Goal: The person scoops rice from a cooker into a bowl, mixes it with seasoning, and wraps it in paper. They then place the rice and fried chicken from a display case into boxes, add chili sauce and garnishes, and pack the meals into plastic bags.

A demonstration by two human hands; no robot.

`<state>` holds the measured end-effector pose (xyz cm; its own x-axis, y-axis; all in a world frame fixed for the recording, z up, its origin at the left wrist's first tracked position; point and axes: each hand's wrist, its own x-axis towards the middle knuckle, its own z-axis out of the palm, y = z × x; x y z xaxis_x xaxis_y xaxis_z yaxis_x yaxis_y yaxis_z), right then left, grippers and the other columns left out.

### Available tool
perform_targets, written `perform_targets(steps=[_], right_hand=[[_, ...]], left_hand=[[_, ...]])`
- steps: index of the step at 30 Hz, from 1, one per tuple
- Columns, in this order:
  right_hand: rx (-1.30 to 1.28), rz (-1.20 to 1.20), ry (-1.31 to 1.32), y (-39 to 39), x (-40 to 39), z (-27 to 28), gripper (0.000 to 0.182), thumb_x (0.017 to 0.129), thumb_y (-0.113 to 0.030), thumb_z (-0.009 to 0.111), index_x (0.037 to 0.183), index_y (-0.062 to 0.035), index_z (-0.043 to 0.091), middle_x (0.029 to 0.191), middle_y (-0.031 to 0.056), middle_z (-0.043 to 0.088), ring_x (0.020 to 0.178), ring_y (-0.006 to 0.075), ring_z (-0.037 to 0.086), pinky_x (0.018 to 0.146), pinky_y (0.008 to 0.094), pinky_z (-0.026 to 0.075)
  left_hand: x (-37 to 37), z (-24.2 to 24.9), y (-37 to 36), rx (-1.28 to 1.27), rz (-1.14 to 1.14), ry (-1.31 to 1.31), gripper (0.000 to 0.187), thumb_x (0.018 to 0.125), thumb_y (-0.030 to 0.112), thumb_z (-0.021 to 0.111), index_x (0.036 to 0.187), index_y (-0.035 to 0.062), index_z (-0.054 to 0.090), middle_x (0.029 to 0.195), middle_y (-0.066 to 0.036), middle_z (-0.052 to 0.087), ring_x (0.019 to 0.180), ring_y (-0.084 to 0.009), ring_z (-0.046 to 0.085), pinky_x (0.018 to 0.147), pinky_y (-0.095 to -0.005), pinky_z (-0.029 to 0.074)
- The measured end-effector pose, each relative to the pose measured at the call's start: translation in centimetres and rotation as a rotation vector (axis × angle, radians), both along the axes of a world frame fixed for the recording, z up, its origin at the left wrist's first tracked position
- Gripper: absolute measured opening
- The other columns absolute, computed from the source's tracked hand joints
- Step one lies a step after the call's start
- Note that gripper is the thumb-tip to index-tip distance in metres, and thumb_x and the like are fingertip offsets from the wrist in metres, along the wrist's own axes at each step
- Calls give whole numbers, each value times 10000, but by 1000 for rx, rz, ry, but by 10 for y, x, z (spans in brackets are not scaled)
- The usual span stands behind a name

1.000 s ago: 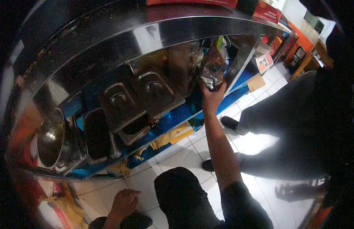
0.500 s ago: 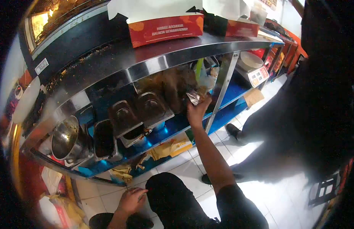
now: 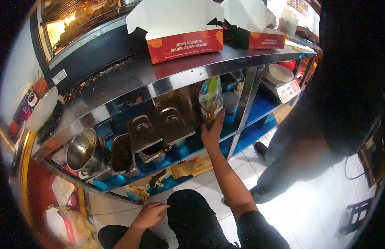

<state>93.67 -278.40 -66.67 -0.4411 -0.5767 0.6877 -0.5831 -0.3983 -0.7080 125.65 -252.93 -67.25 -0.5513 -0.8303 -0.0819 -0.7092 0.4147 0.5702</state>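
My right hand [image 3: 212,132] reaches into the shelf under the metal counter, its fingers closed around the lower end of a clear plastic bag [image 3: 216,99] with a bright green strip. What the bag contains is hard to make out. Beside it on the shelf stands a pale tub [image 3: 231,102]. To the left are a lidded metal food pan [image 3: 176,126], a second lidded pan [image 3: 143,133] and an uncovered dark pan [image 3: 122,153]. My left hand [image 3: 150,215] hangs by my knee, fingers loosely bent and apart, holding nothing.
A metal bowl [image 3: 82,151] stands at the shelf's left end. Two red-and-white cardboard boxes, one nearer [image 3: 184,45], sit on the counter [image 3: 122,85]. A kitchen scale [image 3: 287,91] is past the shelf post [image 3: 247,110]. Another person [image 3: 300,153] stands close at right.
My right hand has drawn slightly left in the shelf, and the green-striped bag now shows upright above it. The silvery crinkled part seen there before is mostly hidden. The view has shifted slightly.
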Motion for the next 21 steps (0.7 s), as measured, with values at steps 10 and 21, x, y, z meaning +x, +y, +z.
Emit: perform_targets(steps=[10, 21], right_hand=[[50, 212, -24, 17, -11, -3, 808, 865, -87, 643, 1537, -16, 200, 1574, 251, 235, 1462, 379, 234, 1179, 419, 214], [-93, 244, 27, -59, -87, 38, 419, 890, -25, 532, 1308, -43, 555, 1348, 174, 567, 1253, 297, 534, 1043, 378, 408]], left_hand=[[-9, -11, -10, -3, -40, -23, 278, 883, 182, 649, 1145, 90, 662, 1098, -155, 683, 1008, -351, 642, 881, -436, 516], [1, 6, 1, -6, -26, -130, 315, 881, 179, 644, 1182, 88, 642, 1100, -153, 682, 1030, -353, 634, 911, -436, 510]])
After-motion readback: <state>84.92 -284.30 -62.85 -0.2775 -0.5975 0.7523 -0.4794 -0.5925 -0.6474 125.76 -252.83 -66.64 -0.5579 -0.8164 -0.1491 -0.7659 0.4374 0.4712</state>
